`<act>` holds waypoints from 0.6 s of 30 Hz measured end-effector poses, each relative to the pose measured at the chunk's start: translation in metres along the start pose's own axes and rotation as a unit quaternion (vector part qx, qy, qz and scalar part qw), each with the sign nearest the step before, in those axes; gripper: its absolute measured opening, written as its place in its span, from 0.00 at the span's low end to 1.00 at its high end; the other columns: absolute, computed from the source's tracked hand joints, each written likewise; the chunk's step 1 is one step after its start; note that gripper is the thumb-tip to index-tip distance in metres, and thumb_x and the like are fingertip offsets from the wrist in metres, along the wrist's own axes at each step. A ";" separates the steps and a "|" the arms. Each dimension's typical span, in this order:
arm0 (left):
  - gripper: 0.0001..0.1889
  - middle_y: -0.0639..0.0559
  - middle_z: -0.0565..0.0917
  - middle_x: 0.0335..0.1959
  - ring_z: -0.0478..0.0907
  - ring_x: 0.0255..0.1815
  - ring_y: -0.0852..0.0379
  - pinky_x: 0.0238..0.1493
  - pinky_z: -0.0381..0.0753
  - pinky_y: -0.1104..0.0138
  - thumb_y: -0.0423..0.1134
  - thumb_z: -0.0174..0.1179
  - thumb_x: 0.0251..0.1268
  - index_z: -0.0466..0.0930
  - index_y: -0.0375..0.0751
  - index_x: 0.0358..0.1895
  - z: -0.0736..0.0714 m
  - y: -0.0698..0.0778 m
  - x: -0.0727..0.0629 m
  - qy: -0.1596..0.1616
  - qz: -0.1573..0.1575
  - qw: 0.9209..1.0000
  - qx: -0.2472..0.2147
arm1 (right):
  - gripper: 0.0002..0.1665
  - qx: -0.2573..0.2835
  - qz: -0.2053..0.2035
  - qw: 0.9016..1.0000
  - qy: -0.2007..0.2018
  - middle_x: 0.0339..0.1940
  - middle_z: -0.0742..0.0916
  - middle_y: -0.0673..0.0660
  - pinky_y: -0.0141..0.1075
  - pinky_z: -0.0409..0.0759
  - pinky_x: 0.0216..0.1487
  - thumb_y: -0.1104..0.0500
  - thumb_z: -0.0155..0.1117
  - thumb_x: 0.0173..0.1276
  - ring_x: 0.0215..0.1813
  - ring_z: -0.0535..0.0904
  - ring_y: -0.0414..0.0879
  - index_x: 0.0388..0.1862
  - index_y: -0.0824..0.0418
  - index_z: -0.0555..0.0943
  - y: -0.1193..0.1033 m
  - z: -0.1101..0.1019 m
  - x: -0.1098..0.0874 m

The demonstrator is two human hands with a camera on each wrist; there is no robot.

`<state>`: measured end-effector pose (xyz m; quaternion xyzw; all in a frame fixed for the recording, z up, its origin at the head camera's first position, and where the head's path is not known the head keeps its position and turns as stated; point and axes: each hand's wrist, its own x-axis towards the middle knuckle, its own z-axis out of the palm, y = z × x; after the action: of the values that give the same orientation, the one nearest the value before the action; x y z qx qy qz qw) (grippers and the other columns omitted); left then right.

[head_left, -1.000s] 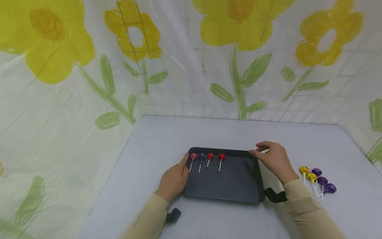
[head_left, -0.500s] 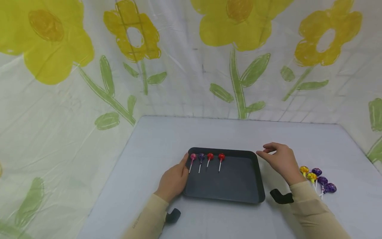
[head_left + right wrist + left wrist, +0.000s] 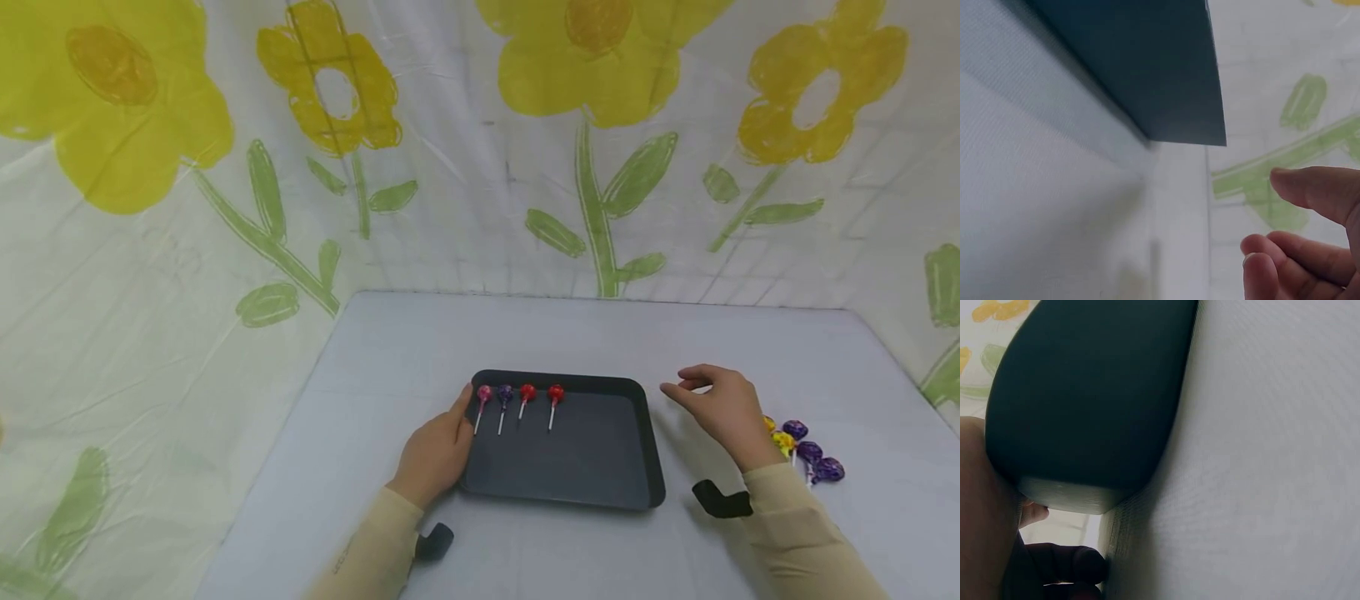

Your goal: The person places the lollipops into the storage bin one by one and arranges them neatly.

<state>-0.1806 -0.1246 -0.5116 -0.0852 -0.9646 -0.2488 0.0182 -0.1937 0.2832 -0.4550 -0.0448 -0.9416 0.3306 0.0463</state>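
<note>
A dark grey rectangular tray (image 3: 562,467) lies on the white table; its outer wall (image 3: 1091,394) fills much of the left wrist view. At the tray's left rim, my left hand (image 3: 437,454) grips the edge. Inside, along the far side, is a row of lollipops: a pink one (image 3: 484,393), a purple one (image 3: 505,392) and two red ones, the right of them (image 3: 555,392) set a little apart. My right hand (image 3: 716,408) hovers off the tray's right side, thumb and fingers loosely bent and apart, holding nothing. The right wrist view shows its fingertips (image 3: 1260,269) clear of the tray.
Right of the tray, partly behind my right forearm, lies a loose group of lollipops with yellow wrappers (image 3: 782,442) and purple wrappers (image 3: 828,470). A white curtain (image 3: 465,167) printed with yellow flowers hangs behind the table (image 3: 412,333).
My right hand has let go of the tray's far right corner and moved right, towards the loose lollipops. The left hand, the tray and the lollipops in it stay in place.
</note>
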 end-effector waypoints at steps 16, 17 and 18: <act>0.30 0.54 0.69 0.20 0.65 0.20 0.57 0.27 0.68 0.62 0.43 0.45 0.80 0.63 0.50 0.83 0.000 0.000 0.001 -0.004 0.002 1.000 -0.002 | 0.35 -0.014 0.010 1.000 0.011 0.50 0.88 0.72 0.40 0.76 0.36 0.42 0.71 0.71 0.49 0.82 0.65 0.58 0.73 0.84 0.019 -0.009 -0.004; 0.30 0.54 0.69 0.20 0.65 0.21 0.57 0.27 0.68 0.62 0.43 0.45 0.80 0.63 0.50 0.83 -0.001 0.000 0.001 -0.004 0.001 1.000 -0.003 | 0.35 -0.015 0.012 1.000 0.011 0.50 0.88 0.72 0.40 0.76 0.37 0.42 0.71 0.72 0.50 0.82 0.66 0.58 0.73 0.84 0.020 -0.010 -0.004; 0.30 0.54 0.69 0.20 0.65 0.21 0.57 0.27 0.68 0.62 0.43 0.45 0.80 0.63 0.50 0.83 -0.001 0.000 0.001 -0.005 0.000 1.000 -0.004 | 0.35 -0.016 0.014 1.000 0.011 0.50 0.88 0.73 0.40 0.76 0.37 0.42 0.70 0.72 0.50 0.82 0.66 0.58 0.73 0.84 0.021 -0.011 -0.005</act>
<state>-0.1820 -0.1247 -0.5110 -0.0867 -0.9637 -0.2521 0.0135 -0.1865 0.3056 -0.4597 -0.0622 -0.9454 0.3157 0.0510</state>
